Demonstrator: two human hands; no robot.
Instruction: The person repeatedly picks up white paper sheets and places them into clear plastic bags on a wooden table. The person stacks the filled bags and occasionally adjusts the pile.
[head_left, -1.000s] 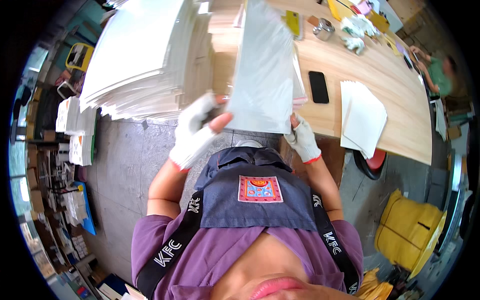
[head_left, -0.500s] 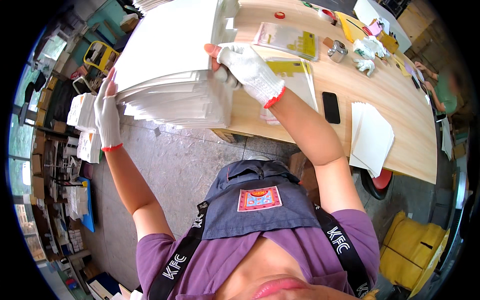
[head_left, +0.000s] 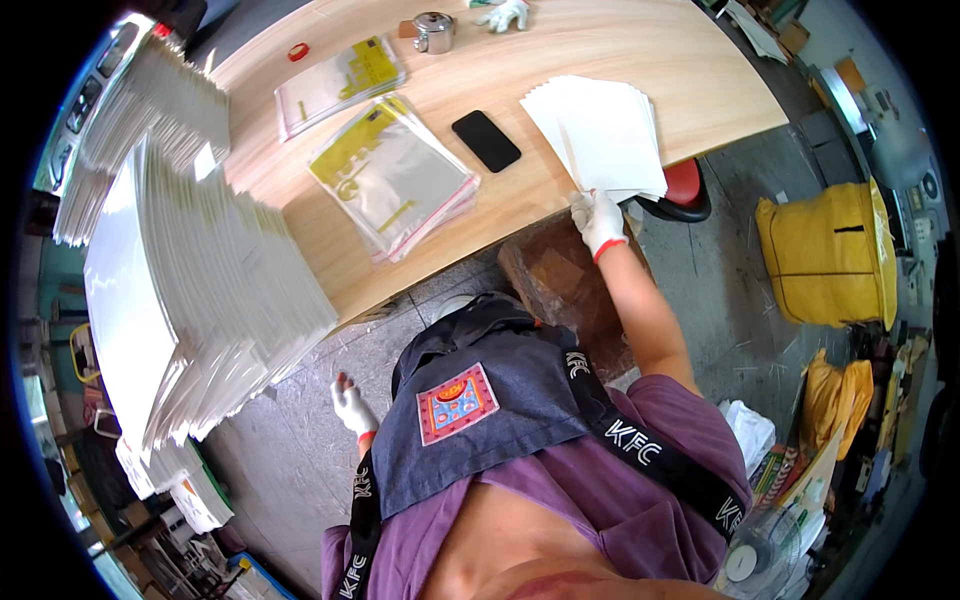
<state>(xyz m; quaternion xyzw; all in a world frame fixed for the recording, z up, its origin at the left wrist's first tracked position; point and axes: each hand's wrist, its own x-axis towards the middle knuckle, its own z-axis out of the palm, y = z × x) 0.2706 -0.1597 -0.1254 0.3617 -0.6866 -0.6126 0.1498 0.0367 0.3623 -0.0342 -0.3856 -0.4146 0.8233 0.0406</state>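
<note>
Pale wood runs across the upper half of the view: a long wooden desk [head_left: 520,70] over a grey concrete floor, with a yellow bag-like bundle [head_left: 825,260] off to the right. On the desk's near right corner lies a small fanned stack of white paper sheets [head_left: 600,130], its lower edge hanging a little over the desk's front edge. The right hand [head_left: 598,220], in a white knit glove with a red cuff, reaches up to that overhanging edge; its grip looks closed on the lowest sheets between thumb and fingers, though the glove hides exactly how many it holds. The left hand [head_left: 352,407], gloved the same way, hangs low beside the dark apron, fingers loosely spread and apart, holding nothing.

These sheets should be light and thin, stiff enough to keep flat as a stack but quick to bend or slide singly; a knit glove helps against slipping. The overhanging edge is the sensible place to pinch, since fingers can get underneath there.

Toward the desk's middle lie a black phone [head_left: 486,140] and two piles of clear plastic sleeves with yellow printing [head_left: 392,180]. At the left end stands a tall leaning stack of large white sheets [head_left: 190,300].
</note>
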